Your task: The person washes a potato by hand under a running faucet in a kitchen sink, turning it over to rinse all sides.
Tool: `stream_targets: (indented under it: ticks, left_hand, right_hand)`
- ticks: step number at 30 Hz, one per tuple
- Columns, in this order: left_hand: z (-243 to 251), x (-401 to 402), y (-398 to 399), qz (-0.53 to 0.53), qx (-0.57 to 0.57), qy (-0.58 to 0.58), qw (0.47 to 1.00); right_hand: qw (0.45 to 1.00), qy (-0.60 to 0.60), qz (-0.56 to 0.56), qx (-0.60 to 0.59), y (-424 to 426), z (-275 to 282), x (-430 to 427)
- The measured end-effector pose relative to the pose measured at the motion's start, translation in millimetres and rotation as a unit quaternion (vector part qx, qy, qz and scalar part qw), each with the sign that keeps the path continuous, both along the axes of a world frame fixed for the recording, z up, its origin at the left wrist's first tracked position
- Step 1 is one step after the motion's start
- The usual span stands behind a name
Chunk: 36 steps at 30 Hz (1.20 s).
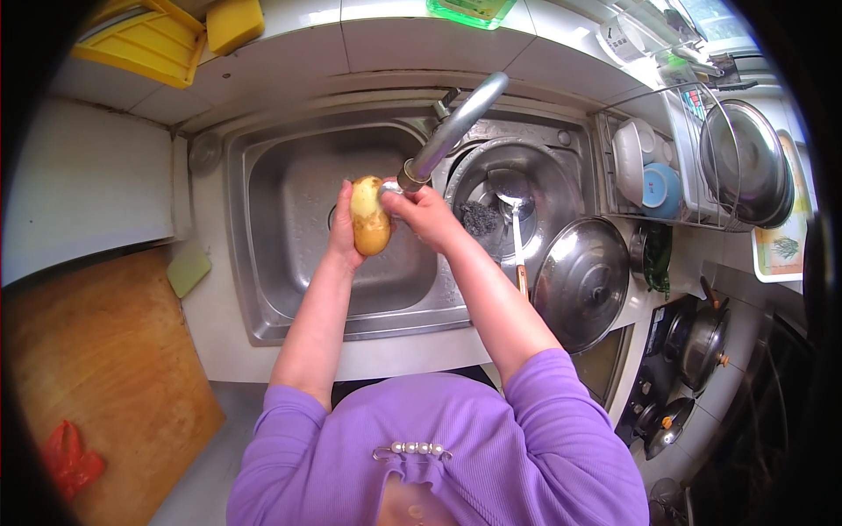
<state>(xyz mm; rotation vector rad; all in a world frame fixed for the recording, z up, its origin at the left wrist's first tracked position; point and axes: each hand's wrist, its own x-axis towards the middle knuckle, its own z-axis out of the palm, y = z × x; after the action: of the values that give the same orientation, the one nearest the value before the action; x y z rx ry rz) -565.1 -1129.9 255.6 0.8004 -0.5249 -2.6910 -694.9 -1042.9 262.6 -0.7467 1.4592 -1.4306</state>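
My left hand (pixel 342 227) holds a large potato (pixel 371 231) upright over the left basin of the steel sink (pixel 283 217). The potato's upper part is pale and peeled, while brown-yellow skin covers the lower part. My right hand (pixel 421 214) grips a small shiny metal tool (pixel 390 188), its rounded end against the potato's upper right side. Fingers hide the rest of the tool, so its exact kind is unclear. Just above my right hand is the end of the metal faucet (pixel 454 135).
In the right basin sits a steel bowl (pixel 559 167) with a steel-wool scrubber (pixel 479 218) and a wooden-handled ladle (pixel 517 243). A pot lid (pixel 582 283) leans at the sink's right edge. Beyond stands a wire dish rack (pixel 612 191). A wooden board (pixel 99 355) lies left.
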Motion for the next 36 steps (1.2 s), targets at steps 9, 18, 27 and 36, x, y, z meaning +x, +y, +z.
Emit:
stream_targets:
  ticks: [9, 18, 27, 36]
  left_hand:
    - [-7.2, 10.3, 0.2, -0.016, 0.047, 0.016, 0.999]
    - [-10.1, 12.6, 0.1, -0.076, 0.029, -0.037, 0.996]
    - [-8.0, 16.2, -8.9, -0.114, -0.007, -0.087, 0.99]
    - [-12.9, 21.7, -11.9, -0.141, -0.04, -0.081, 0.986]
  right_hand:
    - [0.986, -0.167, 0.005, 0.021, -2.9, 20.1, 1.6]
    - [0.983, -0.157, 0.06, 0.07, -4.7, 19.8, -10.9]
    - [0.983, -0.132, 0.081, 0.1, -3.4, 27.3, -17.6]
    - [0.978, -0.174, 0.027, 0.113, -3.6, 28.3, -15.3]
